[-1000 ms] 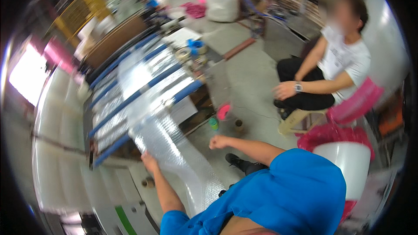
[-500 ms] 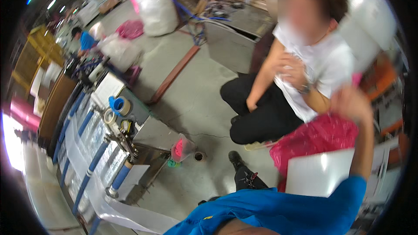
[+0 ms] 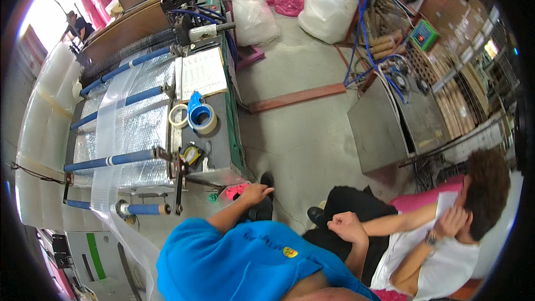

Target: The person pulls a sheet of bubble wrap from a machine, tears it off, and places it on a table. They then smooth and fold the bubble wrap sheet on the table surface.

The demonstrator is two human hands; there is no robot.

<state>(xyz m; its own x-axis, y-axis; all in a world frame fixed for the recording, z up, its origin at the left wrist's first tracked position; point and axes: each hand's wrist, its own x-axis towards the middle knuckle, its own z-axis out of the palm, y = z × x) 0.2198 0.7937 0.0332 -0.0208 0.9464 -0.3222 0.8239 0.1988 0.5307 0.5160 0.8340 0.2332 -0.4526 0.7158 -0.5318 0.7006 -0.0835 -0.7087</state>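
My left hand [image 3: 258,194] is low in front of me, over my dark trouser leg, with its fingers stretched to the right and nothing visible in them. Beside it a clear bag with pink contents [image 3: 234,191] is partly covered by my arm. Curled into a loose fist, my right hand [image 3: 346,227] shows nothing in it. It is close to the forearm [image 3: 398,222] of a seated co-worker in a white shirt; whether they touch I cannot tell. The co-worker's other hand [image 3: 450,222] is raised against the head.
On the left stands a machine with blue rollers [image 3: 131,158] and clear bubble film. Its side table carries a blue tape dispenser [image 3: 196,106], a tape roll [image 3: 177,125], a tape measure [image 3: 191,155] and a paper sheet [image 3: 203,72]. A brown beam [image 3: 298,98] lies across the floor. A grey metal cabinet [image 3: 379,125] stands right.
My view has turned, bringing the machine upright on the left. My right hand has come down from its raised position; my left hand has come into view. The co-worker's hand has gone to the head.
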